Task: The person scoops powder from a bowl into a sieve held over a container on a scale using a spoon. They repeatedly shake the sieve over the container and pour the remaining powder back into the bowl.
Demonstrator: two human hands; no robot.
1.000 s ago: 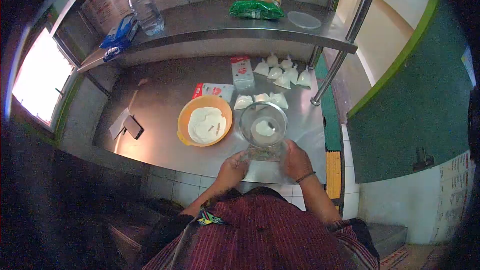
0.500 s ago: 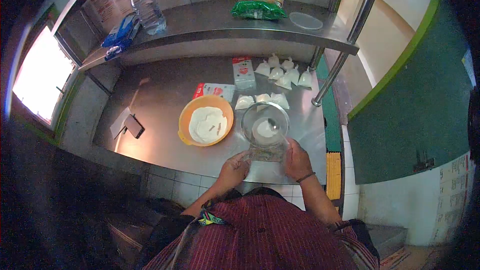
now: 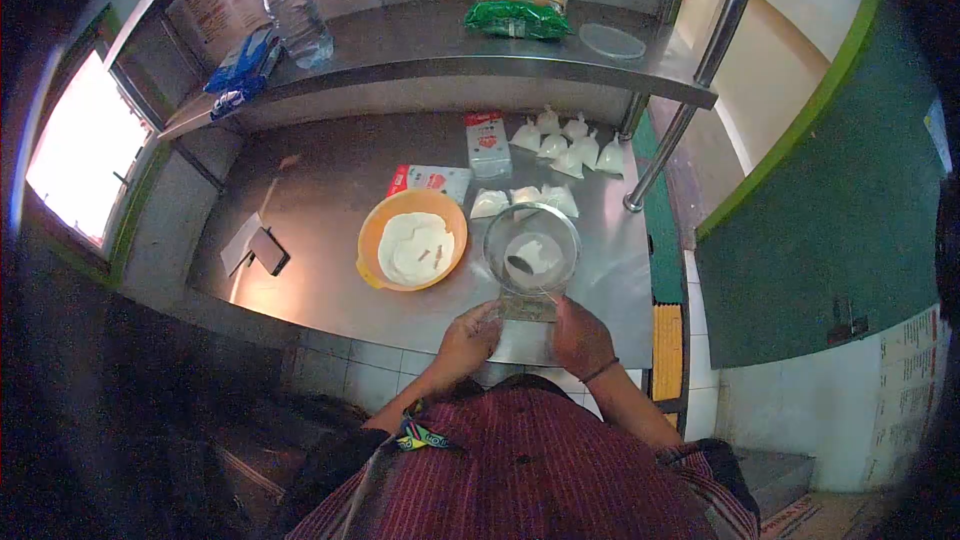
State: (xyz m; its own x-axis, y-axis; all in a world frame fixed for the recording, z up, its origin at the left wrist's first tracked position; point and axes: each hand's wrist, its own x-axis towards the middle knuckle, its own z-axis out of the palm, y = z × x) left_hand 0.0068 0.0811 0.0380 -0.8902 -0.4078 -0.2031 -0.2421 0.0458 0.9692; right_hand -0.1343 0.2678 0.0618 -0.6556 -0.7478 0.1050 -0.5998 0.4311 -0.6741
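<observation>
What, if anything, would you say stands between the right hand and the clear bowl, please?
Nothing visible does: the right hand is just by the near rim of the clear bowl, and its spoon reaches inside.

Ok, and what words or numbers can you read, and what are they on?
None I can read for sure.
Upright box: print too small.
Lying box: print too small.
Green bag: blurred.
Blue packet: blurred.
Colourful band: letters too small.
Printed paper at far right: lines too blurred.
</observation>
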